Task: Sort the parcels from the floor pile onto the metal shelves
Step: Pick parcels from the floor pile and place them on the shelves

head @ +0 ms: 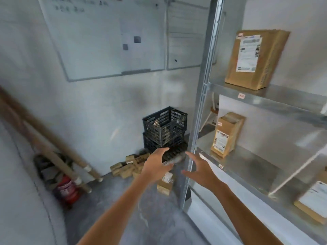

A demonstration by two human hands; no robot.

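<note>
A pile of small brown parcels (127, 165) lies on the floor against the wall, beside the crates. One more labelled parcel (165, 184) stands on the floor below my hands. My left hand (156, 167) and my right hand (200, 168) are stretched out in front of me, fingers spread and holding nothing, in the air above that parcel. The metal shelves (265, 99) rise on the right. A large brown parcel (254, 59) stands on the upper shelf, a smaller one (226, 135) on the middle shelf, and another (313, 200) at the right edge.
Two stacked black plastic crates (164, 129) stand by the shelf upright (200, 106). Cardboard tubes (53, 138) lean on the left wall over a red canister (67, 191). Whiteboards (106, 38) hang on the wall. The floor is grey concrete.
</note>
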